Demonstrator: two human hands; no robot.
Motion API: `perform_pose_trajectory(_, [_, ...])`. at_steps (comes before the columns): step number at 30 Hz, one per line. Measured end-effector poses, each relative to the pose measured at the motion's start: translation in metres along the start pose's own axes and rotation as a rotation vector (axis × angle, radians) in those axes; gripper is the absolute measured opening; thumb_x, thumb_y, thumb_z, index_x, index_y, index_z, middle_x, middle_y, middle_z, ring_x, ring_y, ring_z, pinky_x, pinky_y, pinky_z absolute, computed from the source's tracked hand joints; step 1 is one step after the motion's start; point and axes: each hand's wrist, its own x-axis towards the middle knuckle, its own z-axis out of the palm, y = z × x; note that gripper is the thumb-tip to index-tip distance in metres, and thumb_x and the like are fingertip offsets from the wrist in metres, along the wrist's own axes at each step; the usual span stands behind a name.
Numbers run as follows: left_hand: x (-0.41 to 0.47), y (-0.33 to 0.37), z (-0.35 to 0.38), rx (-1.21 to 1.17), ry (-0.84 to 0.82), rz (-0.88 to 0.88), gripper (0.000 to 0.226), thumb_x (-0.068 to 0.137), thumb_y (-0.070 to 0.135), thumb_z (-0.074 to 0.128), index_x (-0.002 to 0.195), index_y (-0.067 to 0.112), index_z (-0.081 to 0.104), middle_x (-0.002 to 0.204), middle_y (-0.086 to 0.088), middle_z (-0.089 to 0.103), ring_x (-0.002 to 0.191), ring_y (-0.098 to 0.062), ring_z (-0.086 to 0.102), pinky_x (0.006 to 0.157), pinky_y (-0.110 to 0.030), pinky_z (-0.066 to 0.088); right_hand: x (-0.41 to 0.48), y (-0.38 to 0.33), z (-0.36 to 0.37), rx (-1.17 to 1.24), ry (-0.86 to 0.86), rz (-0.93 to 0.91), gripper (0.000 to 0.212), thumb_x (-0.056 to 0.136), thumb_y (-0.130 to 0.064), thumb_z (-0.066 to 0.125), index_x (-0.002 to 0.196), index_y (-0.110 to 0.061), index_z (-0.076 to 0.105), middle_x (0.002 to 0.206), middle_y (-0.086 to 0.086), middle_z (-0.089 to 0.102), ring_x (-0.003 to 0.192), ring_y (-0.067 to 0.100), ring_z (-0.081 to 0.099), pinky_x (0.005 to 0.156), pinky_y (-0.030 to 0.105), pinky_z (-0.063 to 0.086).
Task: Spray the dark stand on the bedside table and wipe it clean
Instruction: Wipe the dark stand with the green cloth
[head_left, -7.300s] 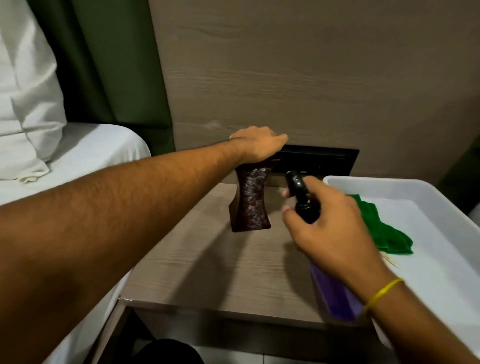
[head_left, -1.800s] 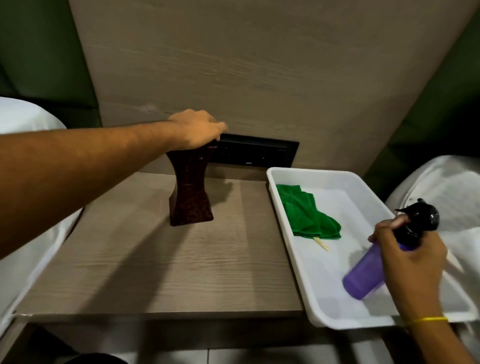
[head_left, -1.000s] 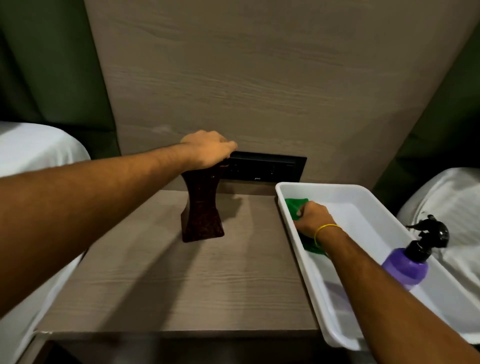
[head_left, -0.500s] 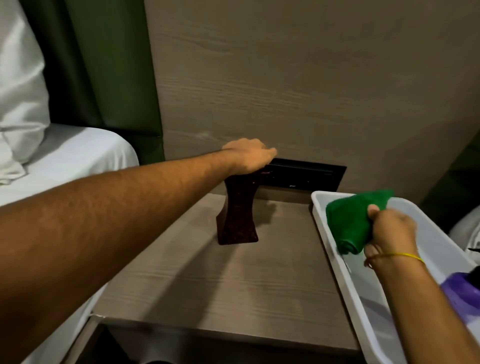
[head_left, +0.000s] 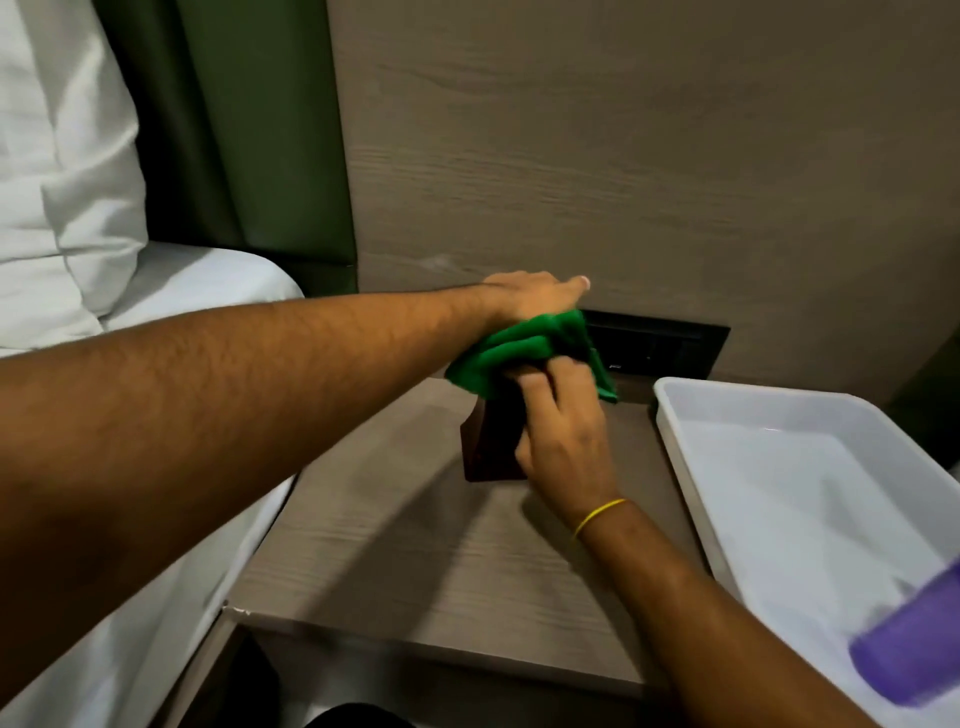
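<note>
My one head camera looks forward and down, close over the bedside table (head_left: 415, 571), wall (head_left: 623, 156) behind.

Most of the stand (head_left: 491, 447) is hidden: the cloth (head_left: 524, 348) and left hand (head_left: 530, 296) cover its top, and the right hand (head_left: 563, 431) blocks its right side, so only the lower left shows. Well right of the stand, the bottle (head_left: 909, 649) is a purple blur cut by the picture's edge, as is the tray (head_left: 675, 415).
</note>
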Motion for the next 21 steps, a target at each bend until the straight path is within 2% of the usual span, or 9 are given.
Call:
perform_pose_trajectory(1, [-0.002,0.001,-0.003,0.002,-0.001,0.007,0.056,0.113,0.054,0.026,0.12,0.028,0.076,0.121,-0.003,0.071,0.119,-0.028,0.067,0.091,-0.035,0.044,0.003,0.001,0.005,-0.037,-0.107,-0.07,0.035,0.075,0.005,0.064,0.108,-0.003,0.071,0.098,0.021,0.061,0.082,0.04,0.058,0.071,0.05,0.05])
perform_pose_trajectory(4, [-0.016,0.011,-0.008,-0.005,-0.052,0.047,0.059,0.117,0.044,0.02,0.139,0.015,0.067,0.139,-0.015,0.067,0.131,-0.036,0.059,0.105,-0.04,0.043,0.008,0.008,0.007,-0.145,-0.34,-0.189,0.032,0.07,0.0,0.065,0.101,-0.005,0.07,0.095,0.015,0.062,0.077,0.035,0.053,0.063,0.046,0.043])
perform_pose_trajectory(7, [-0.024,0.016,-0.012,0.039,-0.08,0.037,0.058,0.118,0.039,0.02,0.146,0.01,0.061,0.146,-0.021,0.062,0.135,-0.04,0.055,0.109,-0.042,0.04,0.009,0.015,0.01,-0.1,-0.504,-0.275,0.041,0.068,-0.013,0.06,0.107,-0.007,0.071,0.098,0.012,0.063,0.081,0.034,0.054,0.065,0.044,0.041])
perform_pose_trajectory(9, [-0.022,0.015,-0.011,0.08,-0.076,0.035,0.059,0.117,0.04,0.02,0.146,0.009,0.061,0.146,-0.021,0.062,0.135,-0.04,0.055,0.111,-0.043,0.04,0.009,0.017,0.012,-0.076,-0.672,-0.34,0.045,0.065,-0.019,0.06,0.107,-0.009,0.071,0.102,0.011,0.065,0.085,0.034,0.059,0.067,0.043,0.043])
perform_pose_trajectory(11, [-0.013,0.012,-0.009,0.094,-0.073,0.036,0.06,0.116,0.044,0.021,0.143,0.01,0.063,0.144,-0.021,0.063,0.132,-0.04,0.056,0.111,-0.044,0.042,0.011,0.016,0.013,-0.054,-0.812,-0.33,0.04,0.068,-0.021,0.06,0.107,-0.013,0.07,0.105,0.008,0.065,0.089,0.033,0.06,0.07,0.043,0.045])
perform_pose_trajectory(15, [0.006,0.004,-0.003,0.115,-0.06,0.038,0.063,0.113,0.05,0.023,0.137,0.014,0.067,0.139,-0.018,0.066,0.129,-0.039,0.058,0.111,-0.045,0.043,0.007,0.018,0.017,0.054,-0.954,-0.269,0.027,0.077,-0.018,0.06,0.103,-0.018,0.067,0.107,0.004,0.065,0.099,0.03,0.062,0.08,0.042,0.046])
perform_pose_trajectory(21, [0.025,-0.002,0.003,0.106,-0.067,0.008,0.069,0.098,0.068,0.027,0.141,0.034,0.068,0.152,-0.005,0.063,0.135,-0.034,0.057,0.109,-0.04,0.041,-0.016,0.022,0.03,0.267,-1.103,-0.09,0.023,0.081,-0.008,0.061,0.102,-0.009,0.07,0.109,0.009,0.069,0.105,0.031,0.063,0.095,0.037,0.046])
